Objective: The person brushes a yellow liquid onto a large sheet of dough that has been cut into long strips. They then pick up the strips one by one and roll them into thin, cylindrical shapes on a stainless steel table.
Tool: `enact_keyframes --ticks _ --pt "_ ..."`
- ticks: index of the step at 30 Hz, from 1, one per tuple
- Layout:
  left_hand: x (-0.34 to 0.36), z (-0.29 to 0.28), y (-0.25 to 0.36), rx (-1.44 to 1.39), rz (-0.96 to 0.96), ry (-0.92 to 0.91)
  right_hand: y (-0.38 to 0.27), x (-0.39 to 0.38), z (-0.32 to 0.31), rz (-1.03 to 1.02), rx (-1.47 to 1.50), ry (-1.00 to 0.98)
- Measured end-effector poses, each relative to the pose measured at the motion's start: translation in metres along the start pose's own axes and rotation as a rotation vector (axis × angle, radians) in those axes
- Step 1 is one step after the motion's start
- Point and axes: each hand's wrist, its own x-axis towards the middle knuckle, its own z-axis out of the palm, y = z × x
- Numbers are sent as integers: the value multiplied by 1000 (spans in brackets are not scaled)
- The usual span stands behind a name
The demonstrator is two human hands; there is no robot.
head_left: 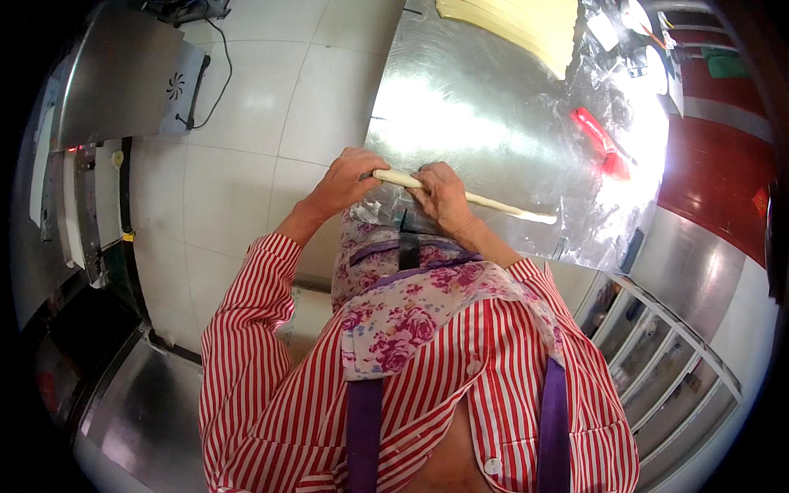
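Observation:
A long, thin rope of pale dough lies slantwise along the near part of the shiny metal table. My right hand is closed over the rope, fingers curled around it left of its middle. At the rope's left end, by the table's left edge, is my left hand with its fingers bent together. A small dark strip shows between those fingers and the dough end; what it is I cannot make out. Both hands are close together, just in front of my flowered apron.
At the table's far side lies a wide yellow sheet of dough. A red plastic bag or wrapper sits on the right. White rails stand at the lower right, and a metal appliance is across the tiled floor.

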Motion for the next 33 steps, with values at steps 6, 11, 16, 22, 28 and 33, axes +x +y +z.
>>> enact_keyframes --ticks 6,11,16,22,28,33 --pt "4 -1 3 12 6 1 -27 19 -8 -18 -13 3" --pt "1 0 2 -10 -75 11 -17 14 5 -5 -20 8" --pt "-3 -1 1 -36 -163 17 -38 24 -2 -15 -67 49" --pt "-3 5 -5 -64 -187 55 -24 26 17 10 -38 13" --pt "-5 3 -1 -176 -252 79 -40 34 8 54 -31 14" --pt "-5 2 -1 -214 -254 83 -28 30 20 64 -18 10"
